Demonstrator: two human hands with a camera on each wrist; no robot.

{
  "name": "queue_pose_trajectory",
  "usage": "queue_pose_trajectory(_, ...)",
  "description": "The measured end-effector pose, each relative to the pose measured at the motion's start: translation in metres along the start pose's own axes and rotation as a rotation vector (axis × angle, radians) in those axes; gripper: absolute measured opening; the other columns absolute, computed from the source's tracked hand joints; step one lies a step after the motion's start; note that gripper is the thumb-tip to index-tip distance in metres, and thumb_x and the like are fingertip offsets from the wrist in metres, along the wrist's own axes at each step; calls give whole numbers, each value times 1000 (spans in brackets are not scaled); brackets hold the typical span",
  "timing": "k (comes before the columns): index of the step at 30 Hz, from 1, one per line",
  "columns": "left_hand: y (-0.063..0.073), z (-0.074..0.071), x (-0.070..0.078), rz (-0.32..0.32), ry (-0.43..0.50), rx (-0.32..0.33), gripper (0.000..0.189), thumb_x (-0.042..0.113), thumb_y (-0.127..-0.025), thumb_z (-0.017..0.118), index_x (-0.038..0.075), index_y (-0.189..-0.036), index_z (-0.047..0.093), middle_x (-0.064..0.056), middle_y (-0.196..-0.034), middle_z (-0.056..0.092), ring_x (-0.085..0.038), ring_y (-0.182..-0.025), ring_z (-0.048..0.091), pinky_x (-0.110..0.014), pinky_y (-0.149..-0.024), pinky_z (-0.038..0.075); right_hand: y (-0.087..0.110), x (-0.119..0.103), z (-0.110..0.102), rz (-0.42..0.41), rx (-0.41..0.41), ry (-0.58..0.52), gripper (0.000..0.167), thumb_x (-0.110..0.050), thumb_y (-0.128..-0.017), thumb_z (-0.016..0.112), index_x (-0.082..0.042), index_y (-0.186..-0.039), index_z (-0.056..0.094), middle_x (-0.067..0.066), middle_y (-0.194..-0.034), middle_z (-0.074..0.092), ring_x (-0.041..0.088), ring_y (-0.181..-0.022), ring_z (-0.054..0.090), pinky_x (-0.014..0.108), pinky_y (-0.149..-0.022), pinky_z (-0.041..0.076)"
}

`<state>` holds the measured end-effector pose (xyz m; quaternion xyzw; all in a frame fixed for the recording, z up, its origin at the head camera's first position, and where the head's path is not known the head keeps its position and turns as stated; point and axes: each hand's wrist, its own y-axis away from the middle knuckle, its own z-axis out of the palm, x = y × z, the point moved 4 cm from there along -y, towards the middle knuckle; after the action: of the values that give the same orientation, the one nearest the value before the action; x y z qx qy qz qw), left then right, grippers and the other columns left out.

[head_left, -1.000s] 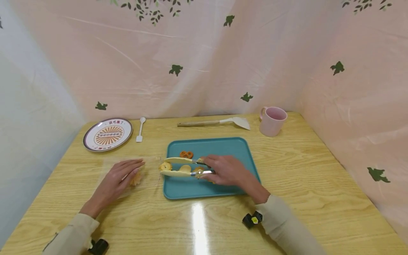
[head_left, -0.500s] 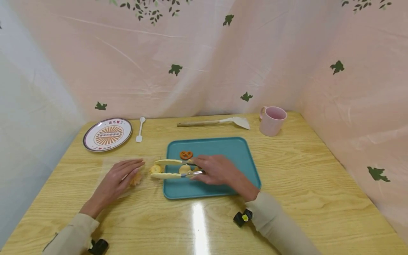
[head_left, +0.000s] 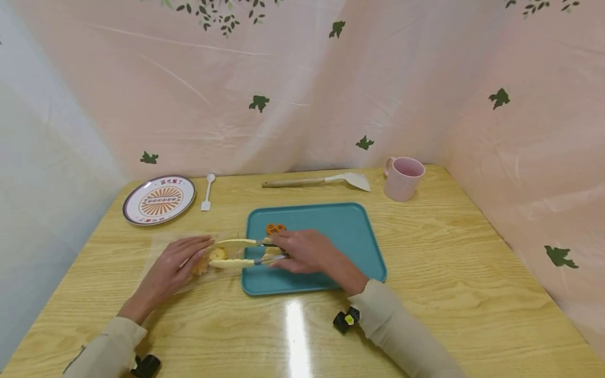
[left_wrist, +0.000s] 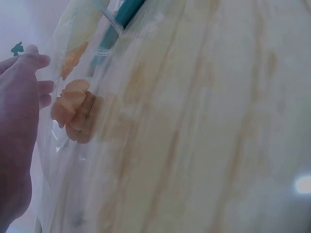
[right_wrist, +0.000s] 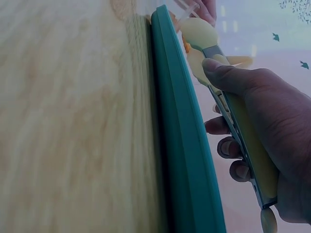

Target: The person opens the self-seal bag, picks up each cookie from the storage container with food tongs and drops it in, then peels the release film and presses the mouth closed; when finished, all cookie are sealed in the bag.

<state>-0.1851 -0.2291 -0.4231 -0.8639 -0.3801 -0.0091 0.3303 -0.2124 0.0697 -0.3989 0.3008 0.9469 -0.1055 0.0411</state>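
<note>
Wood-look tabletop (head_left: 217,336). Blue-green tray (head_left: 331,223) on it. Clear bag (head_left: 160,247) at tray's left side, likely thin and slippery; best held by edge. Left hand (head_left: 177,262) on bag, left of tray: fingers straight, grip loose. Right hand (head_left: 304,252) over tray: grip wrapped round tongs (head_left: 233,243), tips poking past tray's left edge. Round cookie (head_left: 217,254) between tong tips, left of tray, looks inside bag. Likely light, hard, crumbly; pinch gently by sides.
</note>
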Motion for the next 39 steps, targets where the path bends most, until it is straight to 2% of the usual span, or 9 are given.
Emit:
queue_pose_trajectory(3, 0, 0, 0, 0, 2, 3, 35, 1, -100, 65, 5, -134, 69, -13, -134, 68, -37, -122, 60, -20, -116, 25, -4, -1, 1, 2, -5, -19, 49, -46, -99, 69, -10, -133, 65, 2, -119, 68, 9, -67, 52, 31, -61, 49)
queue_pose_trajectory(10, 0, 0, 0, 5, 8, 8, 34, 0, -99, 66, 4, -133, 69, -14, -133, 68, -37, -122, 60, -19, -117, 24, -10, -3, 2, -1, -17, -52, 48, -45, -100, 69, -11, -133, 65, 2, -110, 68, 9, -68, 52, 30, -61, 48)
queue_pose_trajectory(16, 0, 0, 0, -2, 12, 11, 37, -2, -96, 68, 4, -133, 69, -14, -133, 68, -36, -122, 60, -18, -117, 23, -13, -3, 7, 6, -22, -53, 50, -47, -100, 68, -12, -135, 64, 2, -116, 68, 10, -70, 54, 31, -61, 49)
queue_pose_trajectory(22, 0, 0, -1, 15, 9, 19, 38, -4, -95, 69, 3, -132, 69, -15, -133, 68, -37, -122, 60, -18, -117, 23, -16, -4, 9, 15, -32, -30, 54, -51, -99, 67, -13, -137, 64, 0, -101, 64, 12, -69, 53, 33, -59, 47)
queue_pose_trajectory(30, -2, -1, 1, 11, 2, 16, 38, -3, -95, 69, 3, -132, 69, -15, -133, 68, -37, -121, 61, -19, -117, 23, -21, -5, 10, 38, -47, -60, 60, -52, -100, 66, -14, -145, 59, 1, -105, 67, 14, -85, 62, 36, -69, 53)
queue_pose_trajectory(39, -1, -2, 1, 49, 25, 48, 33, 0, -99, 66, 1, -132, 69, -17, -132, 68, -39, -120, 61, -25, -118, 28, -27, -9, 12, 26, -44, -73, 58, -52, -99, 67, -14, -143, 60, -6, -92, 59, 8, -73, 53, 29, -60, 45)
